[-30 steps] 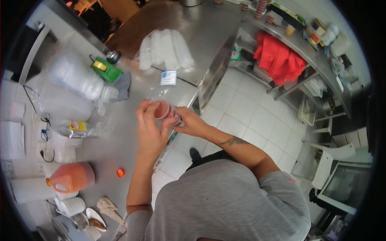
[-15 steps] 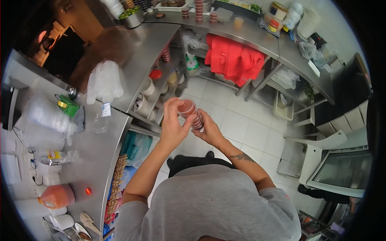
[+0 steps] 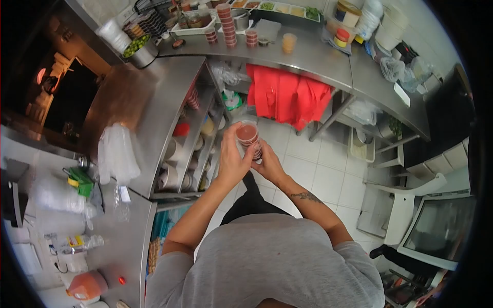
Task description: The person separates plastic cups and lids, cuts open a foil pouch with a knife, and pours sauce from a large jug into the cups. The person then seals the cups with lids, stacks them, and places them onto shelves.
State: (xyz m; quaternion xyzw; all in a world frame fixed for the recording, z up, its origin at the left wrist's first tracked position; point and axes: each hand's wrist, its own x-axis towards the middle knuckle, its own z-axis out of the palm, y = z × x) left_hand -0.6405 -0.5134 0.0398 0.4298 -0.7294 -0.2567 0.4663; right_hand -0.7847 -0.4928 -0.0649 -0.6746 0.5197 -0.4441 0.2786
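A short stack of small clear sauce cups (image 3: 248, 133) filled with red sauce is held out in front of my body, tilted a little. My left hand (image 3: 232, 156) wraps its left side, the fingers at the upper rim and the thumb across the front. Around the lower right side of the same stack curls my right hand (image 3: 269, 165). The undersides of the cups are partly hidden by the fingers. On the far counter stand a tall stack of similar red cups (image 3: 226, 25) and two shorter stacks, apart from my hands.
A steel counter (image 3: 169, 77) runs along the left, with shelves of white containers below. Red cloth (image 3: 287, 95) hangs under the far counter (image 3: 318, 60). A pot of green limes (image 3: 139, 51) sits at the far left corner. On the right is a white plastic chair (image 3: 405, 192).
The view has moved forward, and the far counter appears closer. One leg is now stepping ahead. Both hands keep hold of the cup stack, which is turned slightly more upright.
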